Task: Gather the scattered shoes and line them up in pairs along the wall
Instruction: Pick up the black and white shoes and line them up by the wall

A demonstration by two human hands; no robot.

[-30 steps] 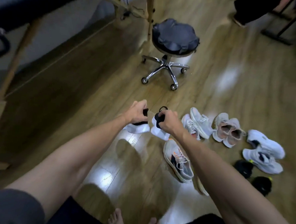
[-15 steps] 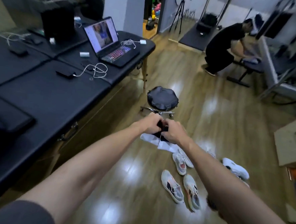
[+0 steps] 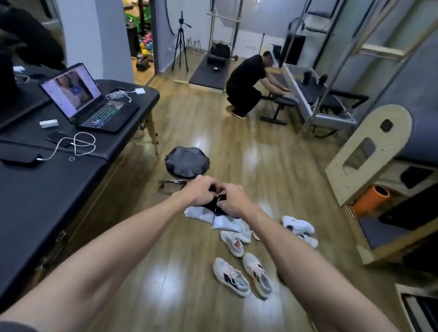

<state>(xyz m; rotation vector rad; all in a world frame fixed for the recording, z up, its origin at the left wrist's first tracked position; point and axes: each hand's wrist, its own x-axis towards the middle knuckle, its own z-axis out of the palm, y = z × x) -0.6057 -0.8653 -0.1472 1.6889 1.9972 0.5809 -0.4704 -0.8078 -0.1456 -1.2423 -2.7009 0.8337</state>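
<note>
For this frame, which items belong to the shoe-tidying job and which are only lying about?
Part of the job:
- white-and-black shoes, gripped one in the left hand and one in the right hand
- grey trainers on the floor
- white trainers
- more pale shoes

Lying about:
- stool
- laptop
- phone with its cable
- orange roller
- tripod

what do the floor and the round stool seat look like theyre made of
Floor: wood or wood-look laminate planks, glossy; plank seams and bright light reflections show. Stool seat: black padded covering, probably faux leather or a fabric cover, wrinkled at the edge with a dull sheen.
</note>
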